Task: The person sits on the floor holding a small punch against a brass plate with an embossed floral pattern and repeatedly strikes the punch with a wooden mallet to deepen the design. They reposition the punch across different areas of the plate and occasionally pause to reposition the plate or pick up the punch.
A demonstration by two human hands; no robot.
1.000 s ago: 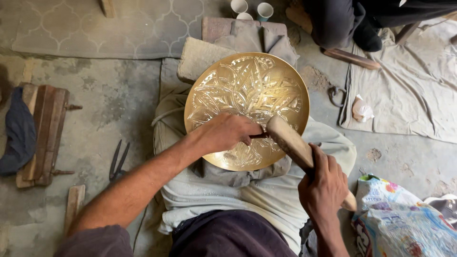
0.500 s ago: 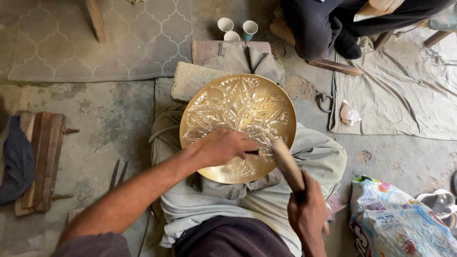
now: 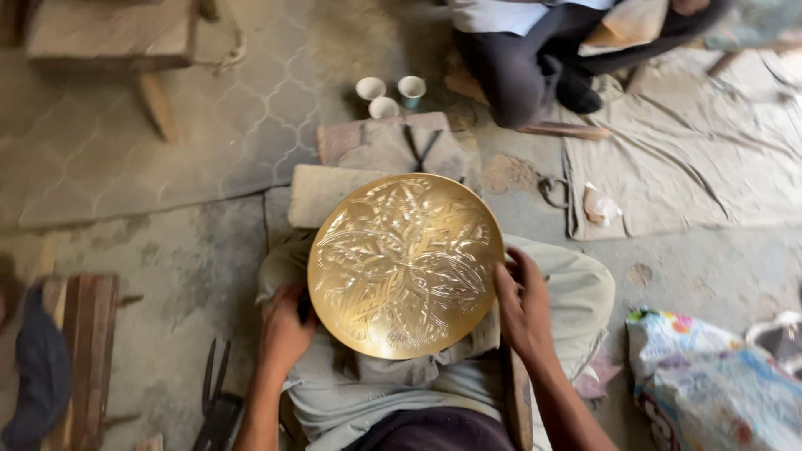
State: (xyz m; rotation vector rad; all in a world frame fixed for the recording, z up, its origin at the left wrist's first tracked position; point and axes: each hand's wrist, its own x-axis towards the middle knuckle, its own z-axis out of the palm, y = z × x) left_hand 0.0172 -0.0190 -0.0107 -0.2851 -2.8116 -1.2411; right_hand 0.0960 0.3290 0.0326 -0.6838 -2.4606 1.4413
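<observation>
A round brass plate [image 3: 405,263] with an engraved leaf pattern rests on my lap, over pale trousers. My left hand [image 3: 284,330] grips its lower left rim. My right hand [image 3: 522,305] holds its right rim, fingers curled over the edge. A wooden mallet [image 3: 518,401] lies along my right thigh, below the right hand, with no hand on it.
Three small cups [image 3: 384,93] stand on the floor beyond a folded cloth pad [image 3: 393,146]. Another person [image 3: 543,50] sits at the top right on a grey sheet [image 3: 693,159]. Metal pincers [image 3: 215,401] and a wooden block [image 3: 83,359] lie at left. A patterned bag [image 3: 710,384] is at right.
My left hand has moved off the plate's face to its left rim. My right hand has let go of the wooden mallet and now holds the right rim.
</observation>
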